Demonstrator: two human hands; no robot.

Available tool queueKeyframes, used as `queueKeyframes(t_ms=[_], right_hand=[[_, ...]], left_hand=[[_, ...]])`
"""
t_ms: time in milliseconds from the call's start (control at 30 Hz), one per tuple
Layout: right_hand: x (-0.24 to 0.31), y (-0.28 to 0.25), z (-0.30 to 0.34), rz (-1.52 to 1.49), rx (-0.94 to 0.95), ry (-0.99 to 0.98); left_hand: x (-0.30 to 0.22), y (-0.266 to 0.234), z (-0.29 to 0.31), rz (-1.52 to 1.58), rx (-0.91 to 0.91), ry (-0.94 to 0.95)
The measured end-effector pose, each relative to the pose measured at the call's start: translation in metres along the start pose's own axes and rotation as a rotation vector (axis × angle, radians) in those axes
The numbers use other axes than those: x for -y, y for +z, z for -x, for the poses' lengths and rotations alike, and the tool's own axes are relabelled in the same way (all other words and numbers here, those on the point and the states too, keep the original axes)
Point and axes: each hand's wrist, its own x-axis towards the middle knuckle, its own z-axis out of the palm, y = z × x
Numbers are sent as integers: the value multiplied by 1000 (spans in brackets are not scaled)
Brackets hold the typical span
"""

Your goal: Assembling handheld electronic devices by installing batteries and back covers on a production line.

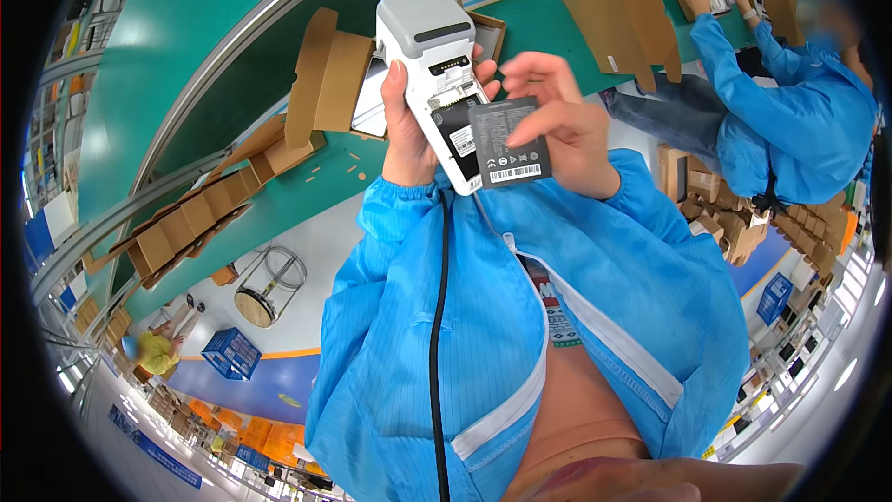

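Observation:
My left hand (pixel 409 125) is wrapped round a white and grey handheld payment terminal (pixel 429 30), held back side up with its battery bay (pixel 455 125) uncovered. Thumb and fingers grip it from opposite sides. In my right hand (pixel 567 125) is a flat dark grey battery (pixel 506 144) with a printed label, pinched between thumb and fingers. The battery overlaps the right edge of the bay and sits tilted over it. Whether it touches the terminal, I cannot tell.
An open cardboard box (pixel 333 74) with white contents lies behind my left hand on the green bench (pixel 232 14). Folded cartons (pixel 186 223) line the bench's left part. Another open carton (pixel 623 19) stands to the right, near a co-worker in a blue jacket (pixel 790 112). A stool (pixel 255 307) is on the floor.

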Motion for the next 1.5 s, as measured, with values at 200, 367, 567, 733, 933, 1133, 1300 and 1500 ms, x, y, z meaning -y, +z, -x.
queueKeyframes(t_ms=[200,367,567,733,933,1133,1300,1500], right_hand=[[2,11,8,-227,-17,341],[33,2,-3,339,194,114],[32,5,5,653,213,-99],[14,6,19,662,146,-394],[22,9,17,590,97,-247],[34,3,14,601,207,-169],[22,-7,20,505,185,-109],[23,-13,6,507,254,-160]], left_hand=[[7,7,3,81,-53,-56],[7,0,1,55,-14,-21],[9,3,6,92,-23,-38],[14,-1,3,113,-5,-62],[19,0,4,145,15,-111],[20,4,8,140,3,-97],[19,4,4,91,7,-110],[17,8,2,53,20,-110]])
